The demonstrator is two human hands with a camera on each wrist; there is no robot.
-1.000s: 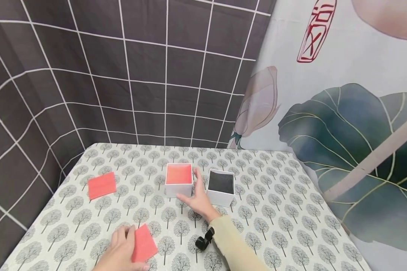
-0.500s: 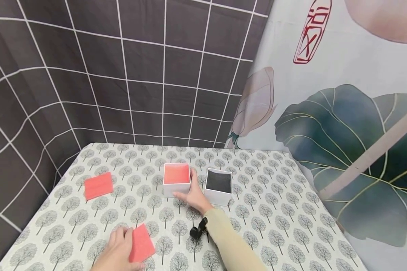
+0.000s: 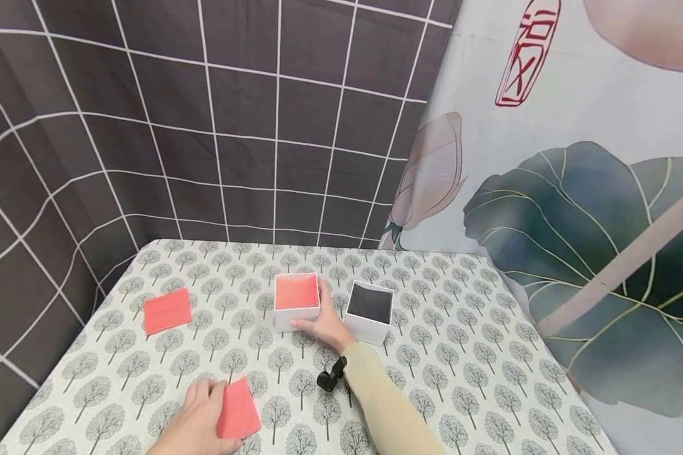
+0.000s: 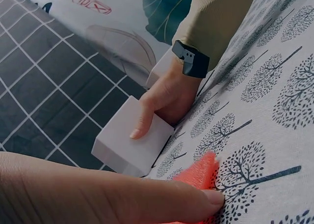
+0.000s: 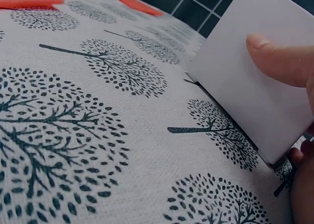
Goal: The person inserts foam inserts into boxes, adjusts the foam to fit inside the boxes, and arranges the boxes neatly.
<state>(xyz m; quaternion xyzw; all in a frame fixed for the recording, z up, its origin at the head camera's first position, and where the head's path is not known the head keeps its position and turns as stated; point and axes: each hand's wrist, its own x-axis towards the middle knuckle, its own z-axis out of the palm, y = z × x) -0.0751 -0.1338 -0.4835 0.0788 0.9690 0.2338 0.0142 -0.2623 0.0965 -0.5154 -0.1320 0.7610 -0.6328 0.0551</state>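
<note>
A white box with a red lining (image 3: 297, 301) stands at mid-table. My right hand (image 3: 324, 323) grips it, thumb on its front wall (image 5: 260, 81) and fingers along its right side. The left wrist view shows that thumb (image 4: 142, 123) lying on the box (image 4: 130, 153). Near the table's front edge my left hand (image 3: 196, 418) holds a red foam square (image 3: 238, 409), fingers on its left part and thumb (image 4: 147, 199) at its edge (image 4: 198, 177).
A second white box with a black lining (image 3: 370, 311) stands just right of my right hand. Another red foam square (image 3: 167, 310) lies flat at the left. The tree-print tablecloth (image 3: 461, 354) covers the table, with curtains close behind and to both sides.
My right hand's fingers have drawn back along the red-lined box's right side and settled against it. The left hand and its foam square have stayed in place.
</note>
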